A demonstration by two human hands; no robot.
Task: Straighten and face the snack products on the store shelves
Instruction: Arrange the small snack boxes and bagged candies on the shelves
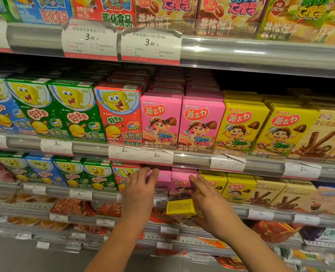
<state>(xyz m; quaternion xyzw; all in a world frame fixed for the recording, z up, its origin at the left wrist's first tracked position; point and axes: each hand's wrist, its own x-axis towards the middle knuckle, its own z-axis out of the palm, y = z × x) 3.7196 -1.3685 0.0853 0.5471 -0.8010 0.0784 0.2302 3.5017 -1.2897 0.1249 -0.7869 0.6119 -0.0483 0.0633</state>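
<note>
My left hand (141, 191) rests with spread fingers on a pink snack box (163, 180) on the third shelf down, covering most of its front. My right hand (207, 201) holds a small yellow box (180, 210) under its palm in front of the shelf edge, while its fingertips touch the neighbouring pink box (180, 183). Yellow boxes (239, 188) of the same brand stand upright to the right. To the left, a red cartoon box (121, 176) stands partly behind my left hand.
The shelf above carries upright rows of blue, green, red (119, 112), pink (201, 122) and yellow (241, 126) boxes, fronts facing out. Price tags (156, 156) line the shelf rails. Lower shelves hold red and orange bagged snacks (72, 208). Grey floor shows at the bottom left.
</note>
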